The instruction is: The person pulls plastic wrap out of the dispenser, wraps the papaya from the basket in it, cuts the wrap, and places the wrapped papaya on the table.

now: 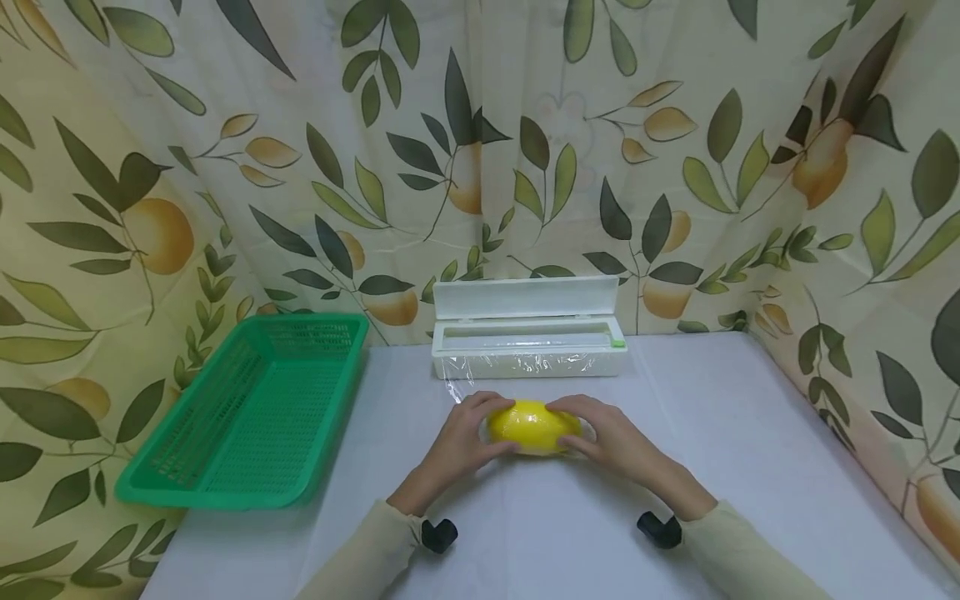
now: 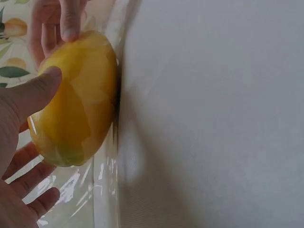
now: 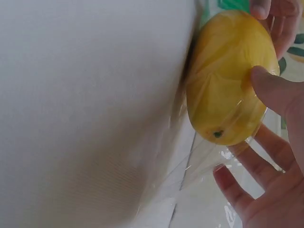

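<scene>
- Head view: the yellow fruit is below the middle of the frame, right between the left hand and right hand. It lies longways from hand to hand, both touching it. Each hand bends round one end, thumb on the near side. Clear film hangs from the box above.
- Left wrist view: fruit at upper left, left thumb on it, some fingers spread out below.
- Right wrist view: fruit at upper right, right thumb on it, film wrinkled over its skin.

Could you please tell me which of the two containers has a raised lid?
The white cling-film dispenser, directly beyond the yellow fruit; its lid stands up at the back, while the green basket shows no lid.
</scene>
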Demonstrator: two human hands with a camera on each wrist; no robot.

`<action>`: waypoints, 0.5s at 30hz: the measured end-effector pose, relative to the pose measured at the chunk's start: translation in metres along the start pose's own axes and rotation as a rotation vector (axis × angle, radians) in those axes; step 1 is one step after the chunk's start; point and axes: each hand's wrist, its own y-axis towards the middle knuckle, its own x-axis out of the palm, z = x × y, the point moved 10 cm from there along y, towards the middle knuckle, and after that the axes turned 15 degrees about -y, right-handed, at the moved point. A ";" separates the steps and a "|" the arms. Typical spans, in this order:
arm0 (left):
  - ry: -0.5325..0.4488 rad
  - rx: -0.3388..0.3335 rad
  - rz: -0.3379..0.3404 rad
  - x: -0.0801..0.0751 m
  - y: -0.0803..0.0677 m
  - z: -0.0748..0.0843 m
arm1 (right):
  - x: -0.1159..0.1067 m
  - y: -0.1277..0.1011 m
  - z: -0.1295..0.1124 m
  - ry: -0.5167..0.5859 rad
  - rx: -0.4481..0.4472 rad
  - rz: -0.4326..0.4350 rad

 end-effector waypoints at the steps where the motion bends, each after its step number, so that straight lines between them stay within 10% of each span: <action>1: 0.001 -0.009 -0.001 0.000 0.002 -0.002 | 0.000 0.001 0.001 0.003 0.003 -0.004; 15: -0.096 -0.133 -0.032 0.002 0.028 -0.035 | 0.012 0.026 0.026 0.128 0.039 -0.181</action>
